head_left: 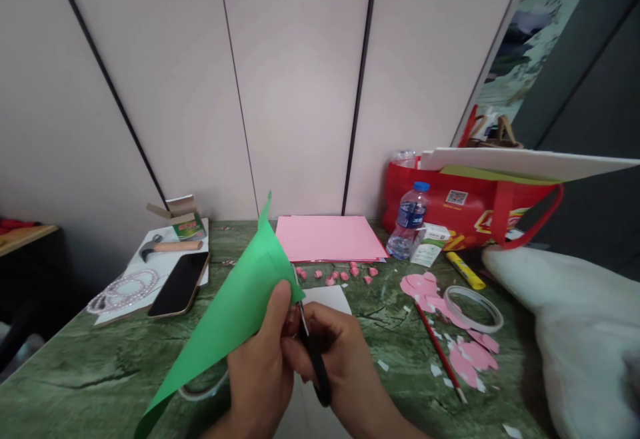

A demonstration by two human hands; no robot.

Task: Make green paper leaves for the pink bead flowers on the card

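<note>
While a black smartphone (179, 284) lay at nine o'clock on the green marble tabletop (75, 359), the left hand (263, 366) kept a closed grip on the folded green paper sheet (235, 306). The right hand (340, 352) was closed around black-handled scissors (313, 352), blades at the paper's edge. Pink paper scraps (470, 352) sat at three o'clock.

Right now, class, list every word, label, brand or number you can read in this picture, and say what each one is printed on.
None can be read.
Red bag: white QR-code patch and yellow lettering, too blurred.
Water bottle: blue label, print too small.
Small green box: red characters, blurred.
White carton: print too small.
</note>
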